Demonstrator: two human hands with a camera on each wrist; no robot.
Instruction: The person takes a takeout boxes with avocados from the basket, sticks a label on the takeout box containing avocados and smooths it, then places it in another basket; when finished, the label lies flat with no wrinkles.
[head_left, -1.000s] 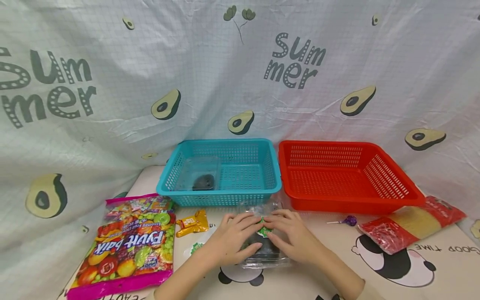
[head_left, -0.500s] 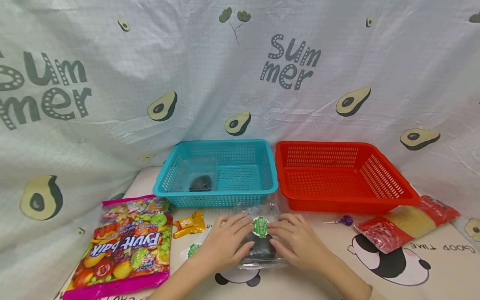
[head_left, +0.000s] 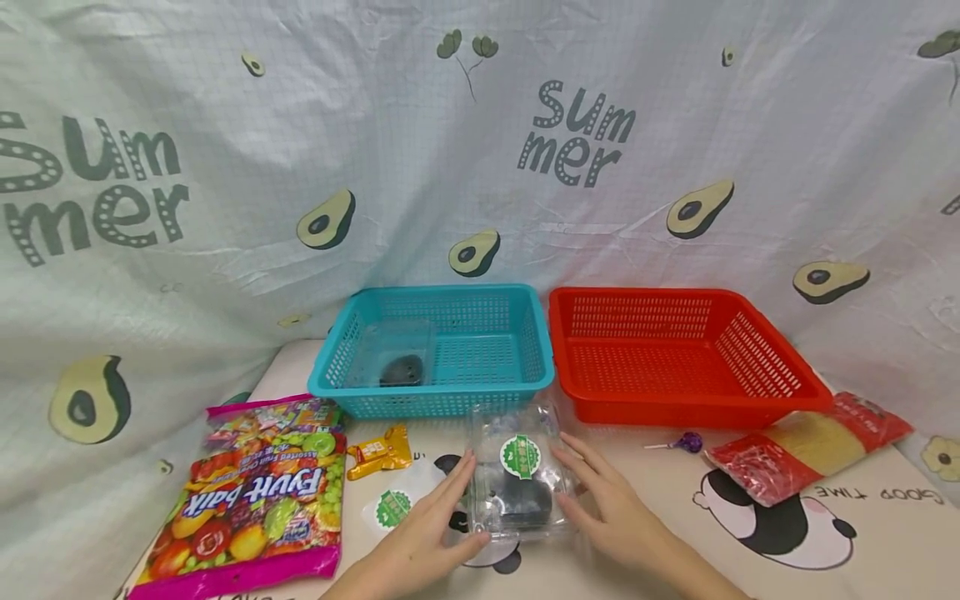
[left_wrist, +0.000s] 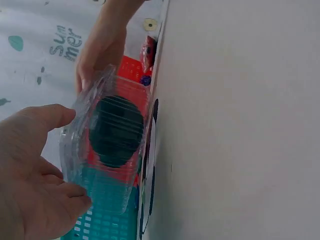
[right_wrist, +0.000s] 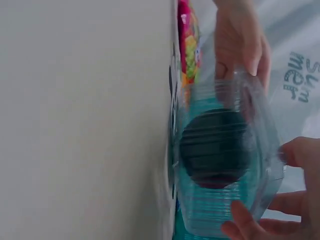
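the clear plastic box point(head_left: 517, 487) sits on the counter point(head_left: 562, 579), its far edge close by the teal basket point(head_left: 427, 407), with room rightward before the lollipop point(head_left: 688, 442). left hand point(head_left: 420, 542) and right hand point(head_left: 611, 512) lie relaxed, fingers loosely extended, touching its opposite sides; its long axis runs front to back.

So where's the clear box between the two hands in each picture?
Head: clear box, low and just right of the middle, between left hand and right hand.
Left wrist: clear box, left of the middle.
Right wrist: clear box, right of the middle.
Shared landmark: the blue basket, seen behind the box in all three.
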